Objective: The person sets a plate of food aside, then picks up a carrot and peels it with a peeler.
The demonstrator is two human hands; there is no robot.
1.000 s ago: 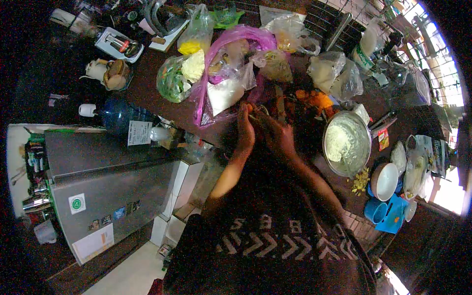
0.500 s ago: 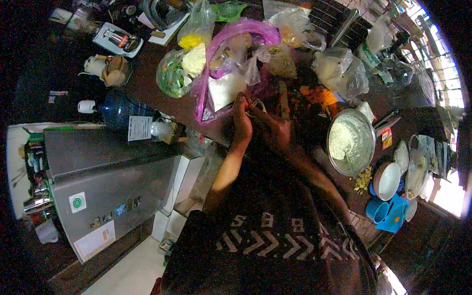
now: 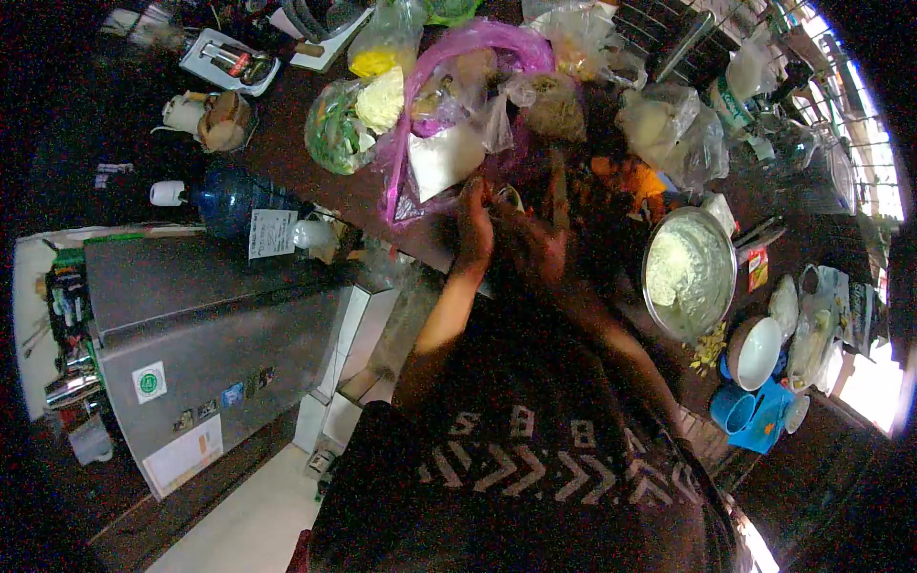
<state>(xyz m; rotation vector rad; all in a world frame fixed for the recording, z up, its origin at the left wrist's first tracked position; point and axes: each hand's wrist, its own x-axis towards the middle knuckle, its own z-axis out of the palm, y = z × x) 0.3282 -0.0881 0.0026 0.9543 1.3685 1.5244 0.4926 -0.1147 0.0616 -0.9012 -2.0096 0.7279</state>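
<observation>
My left hand (image 3: pixel 475 227) and my right hand (image 3: pixel 537 244) are close together at the near edge of the dark table (image 3: pixel 287 172). The left fingers are closed on a small orange piece, mostly hidden. In my right hand is a small tool with a pale looped part (image 3: pixel 510 198); its exact kind is too dark to tell. Just beyond them lies a bag of white powder (image 3: pixel 444 160) on pink plastic (image 3: pixel 417 91). A knife-like blade (image 3: pixel 559 186) is right of my hands, near orange pieces (image 3: pixel 642 180) in shadow.
Right of my hands stands a metal bowl of pale batter (image 3: pixel 690 275), beside yellowish bits (image 3: pixel 709 349), a white bowl (image 3: pixel 755 351) and a blue cup (image 3: pixel 733 409). Clear bags (image 3: pixel 673 134) and a bag of greens (image 3: pixel 334 129) lie farther back. A grey fridge (image 3: pixel 220 334) is at left.
The view has shifted slightly, so the bowl and bags appear farther right or higher. Both hands stay together, with the pale looped part now showing more clearly between them.
</observation>
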